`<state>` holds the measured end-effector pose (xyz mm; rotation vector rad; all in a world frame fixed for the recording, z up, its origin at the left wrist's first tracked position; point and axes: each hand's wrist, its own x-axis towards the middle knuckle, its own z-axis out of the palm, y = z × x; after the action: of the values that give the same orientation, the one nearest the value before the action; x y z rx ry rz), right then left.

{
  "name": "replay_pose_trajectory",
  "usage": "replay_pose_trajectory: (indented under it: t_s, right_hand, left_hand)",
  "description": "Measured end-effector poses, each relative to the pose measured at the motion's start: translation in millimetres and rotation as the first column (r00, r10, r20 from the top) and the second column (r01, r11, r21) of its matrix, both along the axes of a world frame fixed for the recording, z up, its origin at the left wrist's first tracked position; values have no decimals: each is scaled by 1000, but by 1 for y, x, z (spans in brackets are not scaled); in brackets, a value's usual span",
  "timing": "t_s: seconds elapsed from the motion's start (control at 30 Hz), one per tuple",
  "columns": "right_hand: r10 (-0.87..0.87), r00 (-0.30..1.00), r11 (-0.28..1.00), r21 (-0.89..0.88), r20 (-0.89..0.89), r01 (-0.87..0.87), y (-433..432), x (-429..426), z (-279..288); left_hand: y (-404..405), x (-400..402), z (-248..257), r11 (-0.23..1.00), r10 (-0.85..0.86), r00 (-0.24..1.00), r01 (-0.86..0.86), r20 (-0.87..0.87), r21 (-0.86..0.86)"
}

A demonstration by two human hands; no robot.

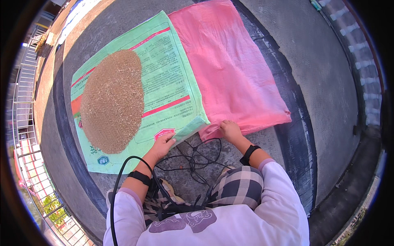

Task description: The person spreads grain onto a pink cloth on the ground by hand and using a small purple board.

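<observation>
A flattened green woven sack (172,77) printed with writing and red bands lies on the ground before me. On its left part rests a broad heap of tan grain (114,101). My left hand (163,144) holds the sack's near edge, where a strip is turned up. To the right a pink woven sack (231,67) lies flat and wrinkled, its left edge meeting the green one. My right hand (230,131) grips the near edge of the pink sack close to its left corner; the fingertips are partly hidden in the cloth.
Black cables (194,158) lie tangled on the concrete between my hands and feet, and one loops over my left forearm. Dark strips (295,132) cross the floor on both sides. A metal railing (23,101) runs along the left, and a white balustrade (366,64) stands at the right.
</observation>
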<state>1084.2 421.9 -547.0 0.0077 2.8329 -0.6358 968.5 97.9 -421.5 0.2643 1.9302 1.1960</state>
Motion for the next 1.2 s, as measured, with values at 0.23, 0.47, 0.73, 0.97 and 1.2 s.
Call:
replay_pose_trajectory:
  t_s: [0.23,0.47,0.73,0.97,1.2]
  right_hand:
    - [-886,386,16,-815,257,579,130,-12,32]
    - [-782,246,-604,-793,572,-75,195,-14,120]
    - [-729,463,-618,-776,504,-127,143,0,137]
    - [-548,643,-609,-782,534,131,108,5,110]
    - [-18,892,628,-689,452,362,56,4,42]
  left_hand:
    - [-2,2,-4,998,-62,998,62,4,26]
    - [4,21,-43,978,-210,976,211,58,-3]
    - [25,36,-71,931,-339,939,326,-60,-166]
    - [17,37,-66,930,-323,945,307,-48,-203]
    - [35,34,-67,870,-465,885,449,-34,-203]
